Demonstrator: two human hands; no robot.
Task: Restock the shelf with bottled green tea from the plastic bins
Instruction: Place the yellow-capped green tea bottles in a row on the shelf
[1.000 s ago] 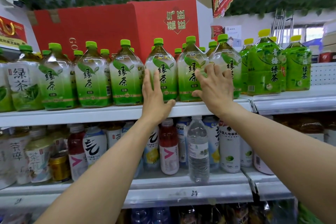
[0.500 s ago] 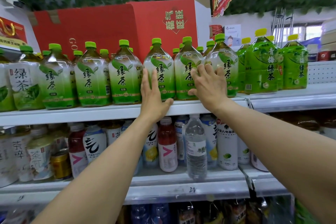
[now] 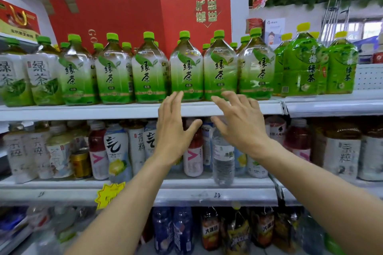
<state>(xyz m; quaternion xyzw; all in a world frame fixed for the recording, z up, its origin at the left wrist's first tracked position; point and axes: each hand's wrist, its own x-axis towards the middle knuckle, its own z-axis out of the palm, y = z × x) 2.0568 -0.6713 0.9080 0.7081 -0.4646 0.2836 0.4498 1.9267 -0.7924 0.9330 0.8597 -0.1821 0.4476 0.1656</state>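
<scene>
Because both hands hang just in front of the packed front row with nothing in them, the main risk in the head view is a careless brush: a fingertip catching the base of a green tea bottle could rock it against its neighbours or nudge it off the lip of the upper shelf, and these tall bottles look top-heavy enough to tip forward. A second risk lies lower, where a wrist dropping toward the middle shelf could knock the slim water bottle standing at its front edge. The left hand, at the centre of the frame, is open, fingers straight and pointing up with the thumb spread right; its fingertips overlap the shelf edge, though whether they touch it I cannot tell. The right hand, just right of centre, is also open, fingers fanned and slightly bent toward the upper left, holding nothing. Green tea bottles fill the upper shelf across the middle of the frame in a tight row, labels facing out; no plastic bin is in view. Motion blur softens the frame edges.
</scene>
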